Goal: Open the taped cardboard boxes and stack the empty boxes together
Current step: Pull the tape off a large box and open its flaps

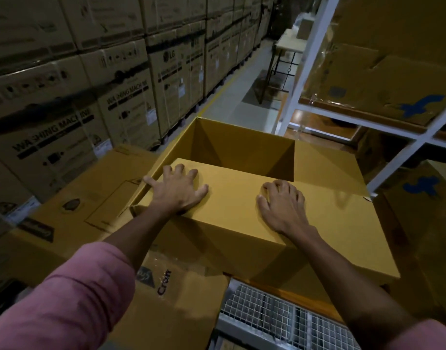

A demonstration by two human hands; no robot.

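Pink sleeves (73, 299) lead to the left hand (177, 192) and right hand (282, 205), both spread flat, pressing the near flap (232, 210) of an opened, empty cardboard box (242, 145) beside the white rack (300, 84); stacking seemingly remains.

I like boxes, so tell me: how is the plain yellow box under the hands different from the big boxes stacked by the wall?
The plain yellow-brown cardboard box is open at the top; the stacked grey-brown washing machine cartons are closed. The yellow box shows no print; the cartons carry black lettering. The left hand and right hand press on it; nobody touches the cartons. Both are cardboard.
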